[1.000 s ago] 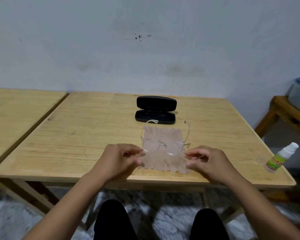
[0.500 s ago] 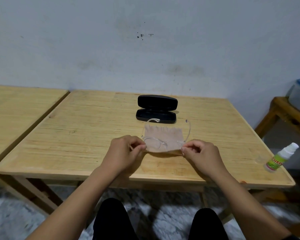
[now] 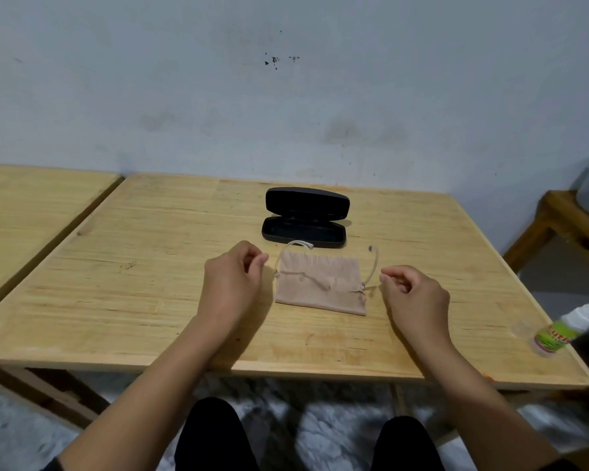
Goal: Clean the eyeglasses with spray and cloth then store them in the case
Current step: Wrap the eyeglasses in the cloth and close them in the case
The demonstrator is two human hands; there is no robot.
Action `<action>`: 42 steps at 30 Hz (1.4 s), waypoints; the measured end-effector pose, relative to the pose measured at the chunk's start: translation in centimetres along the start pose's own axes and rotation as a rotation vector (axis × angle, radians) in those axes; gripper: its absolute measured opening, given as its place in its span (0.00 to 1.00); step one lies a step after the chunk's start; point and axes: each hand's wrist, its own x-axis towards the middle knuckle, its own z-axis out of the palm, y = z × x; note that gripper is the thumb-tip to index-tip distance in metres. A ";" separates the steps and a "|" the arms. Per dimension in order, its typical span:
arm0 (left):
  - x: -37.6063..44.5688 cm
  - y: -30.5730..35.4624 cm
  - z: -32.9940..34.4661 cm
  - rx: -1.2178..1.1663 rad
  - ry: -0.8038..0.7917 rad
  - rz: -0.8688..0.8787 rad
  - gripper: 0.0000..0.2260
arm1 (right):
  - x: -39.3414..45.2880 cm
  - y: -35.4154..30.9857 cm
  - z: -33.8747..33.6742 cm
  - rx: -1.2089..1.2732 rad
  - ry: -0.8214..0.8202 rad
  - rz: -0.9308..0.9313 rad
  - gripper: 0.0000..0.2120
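A soft tan cloth [image 3: 320, 283] is folded over clear-framed glasses [image 3: 373, 266] mid-table [image 3: 116, 300]; left hand [image 3: 233, 283] and right hand [image 3: 413, 294] hover loosely curled, empty.

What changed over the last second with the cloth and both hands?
The beige microfibre cloth was folded away from the person over the clear-framed eyeglasses, covering the lenses. The left hand and right hand then let go and moved apart. The open black glasses case and the green-labelled spray bottle stayed put.
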 end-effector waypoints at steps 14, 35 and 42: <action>6.3 -0.8 3.2 0.090 -0.425 0.118 0.08 | 6.6 -0.5 2.9 -0.108 -0.418 -0.011 0.07; 3.0 -1.7 0.7 -0.290 -0.496 0.167 0.16 | 4.7 -0.2 0.5 0.384 -0.636 0.139 0.14; -0.7 -2.0 -0.2 -0.132 -0.267 0.024 0.04 | 0.8 0.1 -1.1 0.209 -0.322 0.176 0.04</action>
